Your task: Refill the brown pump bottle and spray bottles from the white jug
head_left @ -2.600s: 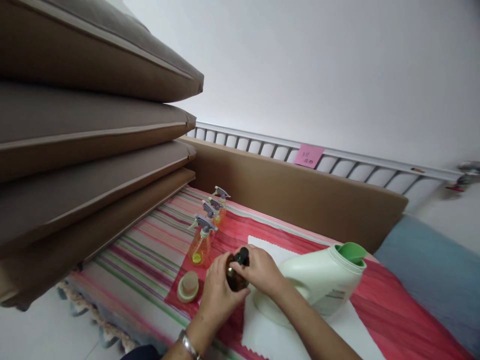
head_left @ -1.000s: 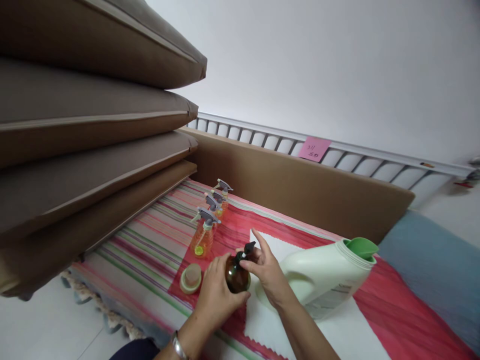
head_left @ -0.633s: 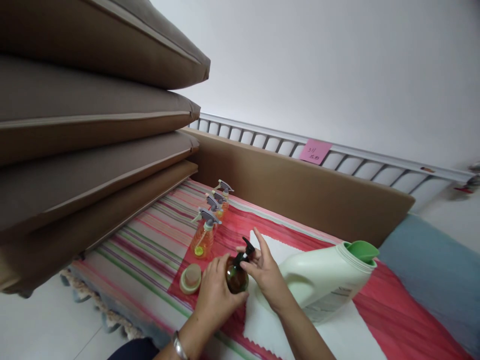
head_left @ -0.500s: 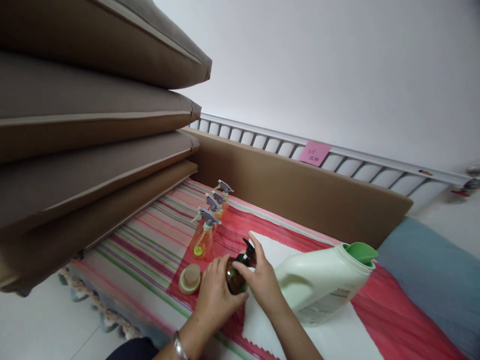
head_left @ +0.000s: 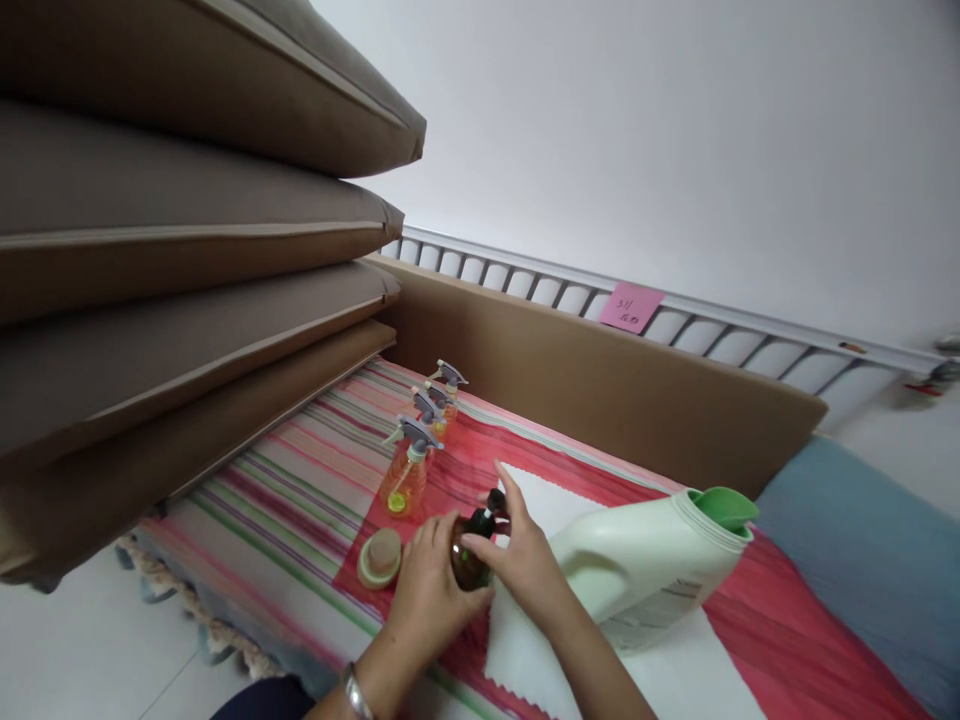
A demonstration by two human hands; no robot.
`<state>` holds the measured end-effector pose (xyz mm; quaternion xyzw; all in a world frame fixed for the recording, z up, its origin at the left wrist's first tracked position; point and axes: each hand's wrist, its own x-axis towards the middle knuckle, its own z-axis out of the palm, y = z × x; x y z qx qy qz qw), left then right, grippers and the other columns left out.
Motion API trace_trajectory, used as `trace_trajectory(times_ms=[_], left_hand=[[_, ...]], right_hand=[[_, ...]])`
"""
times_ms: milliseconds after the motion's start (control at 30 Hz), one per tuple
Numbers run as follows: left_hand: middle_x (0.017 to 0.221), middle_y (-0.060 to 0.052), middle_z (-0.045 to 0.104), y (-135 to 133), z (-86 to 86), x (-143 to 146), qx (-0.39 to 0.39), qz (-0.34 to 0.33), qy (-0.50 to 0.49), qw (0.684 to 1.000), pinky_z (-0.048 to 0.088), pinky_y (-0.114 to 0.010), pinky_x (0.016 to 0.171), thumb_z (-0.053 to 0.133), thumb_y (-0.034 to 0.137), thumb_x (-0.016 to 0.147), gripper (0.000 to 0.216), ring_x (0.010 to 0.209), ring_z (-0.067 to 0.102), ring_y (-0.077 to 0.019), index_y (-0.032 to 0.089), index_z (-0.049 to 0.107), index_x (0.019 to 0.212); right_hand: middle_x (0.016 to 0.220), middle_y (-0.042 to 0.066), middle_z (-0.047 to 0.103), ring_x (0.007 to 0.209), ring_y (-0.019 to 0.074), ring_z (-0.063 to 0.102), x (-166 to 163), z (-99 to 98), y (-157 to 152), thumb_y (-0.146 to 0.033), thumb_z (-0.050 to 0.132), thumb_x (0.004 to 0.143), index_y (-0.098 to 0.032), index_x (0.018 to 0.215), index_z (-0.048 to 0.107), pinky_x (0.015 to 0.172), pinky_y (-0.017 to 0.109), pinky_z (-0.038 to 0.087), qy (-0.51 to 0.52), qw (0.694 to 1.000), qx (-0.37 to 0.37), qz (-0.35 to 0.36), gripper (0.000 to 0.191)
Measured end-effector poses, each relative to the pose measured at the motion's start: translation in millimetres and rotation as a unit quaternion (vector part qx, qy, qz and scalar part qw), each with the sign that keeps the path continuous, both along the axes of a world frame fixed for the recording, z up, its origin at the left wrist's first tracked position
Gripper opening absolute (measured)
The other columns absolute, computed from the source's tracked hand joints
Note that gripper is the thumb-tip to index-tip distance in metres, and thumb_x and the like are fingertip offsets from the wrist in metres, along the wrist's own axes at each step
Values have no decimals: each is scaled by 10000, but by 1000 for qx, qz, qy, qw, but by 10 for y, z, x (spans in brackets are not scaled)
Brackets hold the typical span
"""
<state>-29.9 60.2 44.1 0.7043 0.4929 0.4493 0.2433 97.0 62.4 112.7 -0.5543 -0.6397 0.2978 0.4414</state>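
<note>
My left hand (head_left: 435,575) is wrapped around the body of a small brown pump bottle (head_left: 469,560). At the neck of that bottle, the thumb and fingers of my right hand (head_left: 521,540) close on its black pump head (head_left: 491,508). The bottle is tilted slightly. Just left of my left hand lies a round pale-green cap (head_left: 380,558). Right of my right hand stands a large pale-green detergent jug (head_left: 645,570) with its cap off, its green spout (head_left: 724,508) showing at the mouth.
Several clear spray bottles (head_left: 405,480) with grey triggers stand in a row beyond the cap. Stacked brown cushions (head_left: 187,290) rise at the left. A brown board (head_left: 600,370) leans against a white radiator (head_left: 525,285). A white cloth (head_left: 697,670) lies under the jug.
The black pump head has turned, its nozzle now pointing differently, with my right hand's fingers on it. My left hand and the bottle stay nearly in place.
</note>
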Motion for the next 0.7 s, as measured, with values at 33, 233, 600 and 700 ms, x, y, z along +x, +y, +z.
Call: trace_trajectory(times_ms=[33, 233, 600, 700], left_hand=[[1087, -99, 566, 0, 2, 0, 0, -4, -2, 1000, 415, -446, 879, 690, 299, 570, 665, 1010, 532, -292, 200, 453, 1184], [1070, -93, 576, 2, 9, -1, -25, -10, 7, 1000, 418, -442, 872, 703, 275, 535, 690, 995, 540, -300, 204, 464, 1179], [1051, -58, 638, -168, 183, -326, -219, -232, -46, 947, 459, -414, 871, 785, 285, 397, 727, 960, 591, -282, 231, 563, 1087], [1030, -38, 664, -270, 233, -372, -254, -281, -132, 916, 439, -469, 904, 792, 408, 401, 665, 984, 598, -305, 273, 607, 1025]], right_hand=[[992, 15, 610, 858, 192, 592, 3, 0, 2, -217, 625, 682, -279, 1348, 326, 858, 376, 454, -16, 1000, 3, -5, 732], [977, 30, 617, 907, 185, 584, 34, 121, 17, -253, 564, 767, -248, 1337, 346, 899, 377, 429, 30, 997, 74, 6, 610], [948, 50, 612, 870, 175, 596, 267, 281, 796, -275, 509, 741, -182, 1308, 332, 825, 343, 461, 96, 969, 137, -181, 601], [681, -24, 613, 632, 173, 602, 214, -168, 954, -158, 538, 655, -179, 1143, 519, 645, 323, 500, 39, 983, 51, -175, 489]])
